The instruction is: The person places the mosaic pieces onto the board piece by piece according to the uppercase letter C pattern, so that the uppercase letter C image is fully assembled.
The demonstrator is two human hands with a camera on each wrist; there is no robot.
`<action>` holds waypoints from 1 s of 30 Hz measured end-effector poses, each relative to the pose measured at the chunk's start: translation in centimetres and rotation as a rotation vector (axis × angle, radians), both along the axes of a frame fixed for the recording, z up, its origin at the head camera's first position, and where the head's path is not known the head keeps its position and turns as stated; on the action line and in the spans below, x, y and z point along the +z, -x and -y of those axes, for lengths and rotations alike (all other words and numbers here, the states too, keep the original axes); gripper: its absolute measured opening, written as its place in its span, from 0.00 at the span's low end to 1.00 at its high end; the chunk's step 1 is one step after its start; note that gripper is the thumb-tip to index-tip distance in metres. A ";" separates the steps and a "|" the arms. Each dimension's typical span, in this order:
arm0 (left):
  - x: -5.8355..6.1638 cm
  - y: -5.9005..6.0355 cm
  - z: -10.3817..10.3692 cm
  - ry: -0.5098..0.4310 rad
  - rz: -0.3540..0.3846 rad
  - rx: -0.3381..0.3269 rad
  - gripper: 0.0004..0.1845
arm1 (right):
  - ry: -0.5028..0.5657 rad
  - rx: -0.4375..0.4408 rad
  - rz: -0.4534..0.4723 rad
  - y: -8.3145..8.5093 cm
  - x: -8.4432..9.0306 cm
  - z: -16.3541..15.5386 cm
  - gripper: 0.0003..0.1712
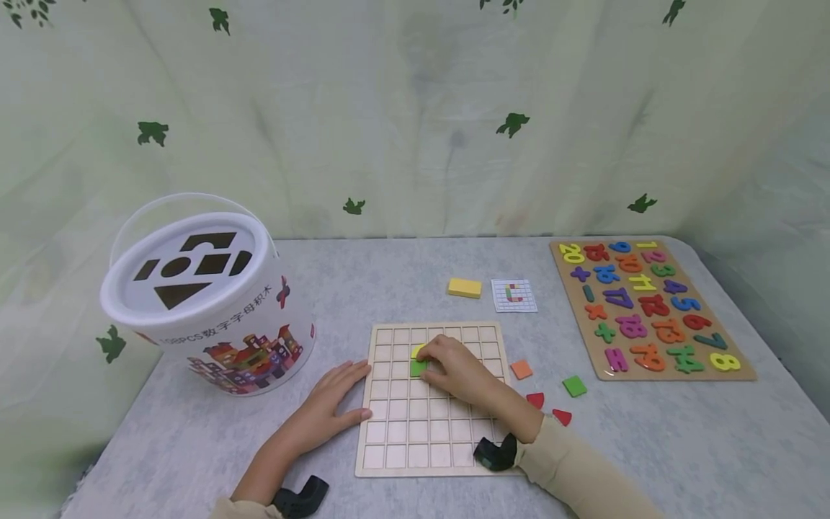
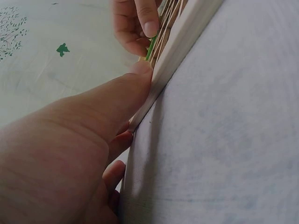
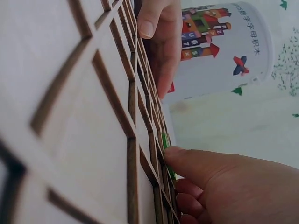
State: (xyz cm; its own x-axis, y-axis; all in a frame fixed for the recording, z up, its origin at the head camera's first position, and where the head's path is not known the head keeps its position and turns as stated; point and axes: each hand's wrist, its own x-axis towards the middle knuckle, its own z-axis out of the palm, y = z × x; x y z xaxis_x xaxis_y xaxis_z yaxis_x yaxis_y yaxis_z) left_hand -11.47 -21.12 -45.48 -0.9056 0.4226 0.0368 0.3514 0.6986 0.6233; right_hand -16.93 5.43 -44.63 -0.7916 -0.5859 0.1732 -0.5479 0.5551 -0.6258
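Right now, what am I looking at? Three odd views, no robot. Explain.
No machine: a person works with bare hands, wearing one head camera and one on each wrist. The head view shows a grey table. The left hand rests flat against the edge of a wooden grid board. The right hand presses a green tile into a cell, a yellow tile beside it. Around lie a white bucket, a number puzzle, a pattern card and loose tiles. The wrist views show the same board close up.
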 end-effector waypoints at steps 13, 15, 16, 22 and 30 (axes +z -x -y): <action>-0.2 0.0 0.1 -0.020 -0.002 -0.001 0.39 | 0.160 0.008 0.202 -0.6 2.2 -1.7 0.22; -0.2 0.0 0.2 -0.017 0.000 -0.002 0.39 | 0.181 0.004 0.176 -0.9 3.0 -2.5 0.23; -0.2 0.0 0.2 -0.018 -0.001 -0.003 0.39 | 0.187 -0.001 0.156 -1.1 3.4 -3.0 0.24; -0.1 0.0 0.1 -0.016 -0.012 -0.007 0.39 | 0.168 -0.073 0.043 -2.4 4.8 -6.5 0.24; -0.1 0.0 0.1 -0.009 0.012 -0.004 0.38 | 0.048 -0.241 0.040 -4.7 4.4 -11.9 0.25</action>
